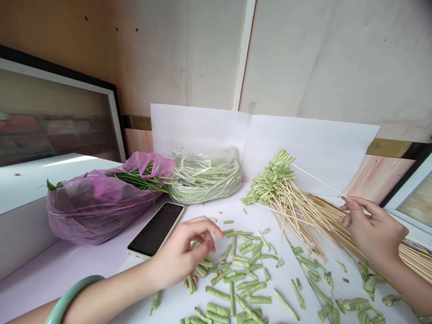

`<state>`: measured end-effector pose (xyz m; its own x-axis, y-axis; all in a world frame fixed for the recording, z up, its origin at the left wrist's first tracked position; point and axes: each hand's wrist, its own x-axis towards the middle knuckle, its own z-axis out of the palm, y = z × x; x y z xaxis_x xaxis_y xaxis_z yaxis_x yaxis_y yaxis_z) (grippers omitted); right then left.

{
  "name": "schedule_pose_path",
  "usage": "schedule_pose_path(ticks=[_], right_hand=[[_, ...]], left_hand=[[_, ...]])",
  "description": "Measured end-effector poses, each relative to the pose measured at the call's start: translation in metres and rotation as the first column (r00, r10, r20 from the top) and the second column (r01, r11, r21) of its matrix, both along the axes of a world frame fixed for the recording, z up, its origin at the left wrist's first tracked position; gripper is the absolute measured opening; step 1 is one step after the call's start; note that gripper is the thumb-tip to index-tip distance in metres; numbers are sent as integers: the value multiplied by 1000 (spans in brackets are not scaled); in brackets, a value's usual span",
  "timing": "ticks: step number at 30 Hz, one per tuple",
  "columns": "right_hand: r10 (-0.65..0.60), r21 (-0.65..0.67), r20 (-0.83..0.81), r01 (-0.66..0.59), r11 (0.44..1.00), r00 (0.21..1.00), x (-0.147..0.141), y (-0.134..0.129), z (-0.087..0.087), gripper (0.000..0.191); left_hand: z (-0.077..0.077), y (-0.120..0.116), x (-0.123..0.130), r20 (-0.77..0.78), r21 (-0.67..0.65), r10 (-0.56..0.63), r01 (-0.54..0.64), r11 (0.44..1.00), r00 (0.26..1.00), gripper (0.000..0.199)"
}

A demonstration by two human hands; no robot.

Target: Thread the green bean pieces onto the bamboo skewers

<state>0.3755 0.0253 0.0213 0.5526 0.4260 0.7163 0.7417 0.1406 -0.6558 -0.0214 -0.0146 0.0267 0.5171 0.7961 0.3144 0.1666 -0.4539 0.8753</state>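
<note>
My right hand (374,229) pinches one end of a thin bamboo skewer (319,180) between thumb and fingers. The skewer slants up to the left, its far end beside a stack of green bean pieces threaded on skewers (270,180). Over the left edge of many loose cut bean pieces (218,293) hovers my left hand (189,252). Its fingers are curved with a gap to the thumb, and nothing shows between them. Bare skewers (327,213) lie in a long bundle behind and beneath my right hand.
A phone (157,228) lies left of my left hand. Behind it are a purple plastic bag (101,216) of greens and a clear bag (209,175) of long beans. White boards (303,148) stand along the back. Bean scraps (354,304) litter the right front.
</note>
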Motion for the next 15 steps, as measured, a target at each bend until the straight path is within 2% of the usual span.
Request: schedule_pose_path(ticks=[3, 6, 11, 13, 15], right_hand=[[-30, -66, 19, 31, 997, 999, -3, 0, -1, 40], [-69, -136, 54, 76, 988, 996, -2, 1, -6, 38], [-107, -201, 109, 127, 971, 988, 3, 4, -14, 40], [-117, -215, 132, 144, 966, 984, 5, 4, -15, 41], [-129, -224, 161, 163, 961, 979, 8, 3, -15, 44]], left_hand=[[8, 8, -10, 31, 48, 110, -111, 993, 993, 16], [15, 18, -21, 117, 18, 213, -217, 976, 970, 14], [22, 32, -36, 175, -14, 292, -295, 956, 940, 13], [27, 36, -42, 135, -4, 307, -310, 951, 942, 13], [33, 40, -52, 11, 48, 320, -320, 946, 948, 12]])
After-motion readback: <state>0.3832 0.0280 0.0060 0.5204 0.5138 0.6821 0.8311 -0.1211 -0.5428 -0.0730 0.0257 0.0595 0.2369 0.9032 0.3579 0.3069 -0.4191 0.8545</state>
